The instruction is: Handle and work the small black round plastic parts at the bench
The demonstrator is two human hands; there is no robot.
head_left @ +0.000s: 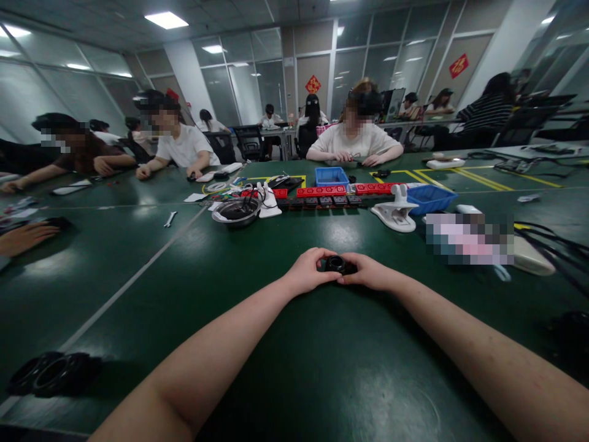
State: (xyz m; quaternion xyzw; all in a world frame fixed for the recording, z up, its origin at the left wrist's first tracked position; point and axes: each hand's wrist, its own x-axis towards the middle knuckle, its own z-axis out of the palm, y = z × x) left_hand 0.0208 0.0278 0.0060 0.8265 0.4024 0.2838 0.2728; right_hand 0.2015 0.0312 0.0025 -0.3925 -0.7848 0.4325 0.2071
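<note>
Both my hands meet over the green table (276, 331), around a small black ring-shaped part (337, 264). My left hand (311, 270) holds its left side, fingers curled behind and thumb in front. On the right side, my right hand (365, 271) grips the same part with thumb and fingers. The round opening of the part faces up and toward me. Some of its body is hidden by my fingers.
Black rings (62, 373) lie at the near left, a wrench (170, 219) farther back. Beyond my hands are a glass bowl (236, 212), red socket strips (321, 191), a white clip stand (396, 212) and blue trays (331, 177). A person (356, 138) sits opposite; a co-worker's hand (30, 236) rests left.
</note>
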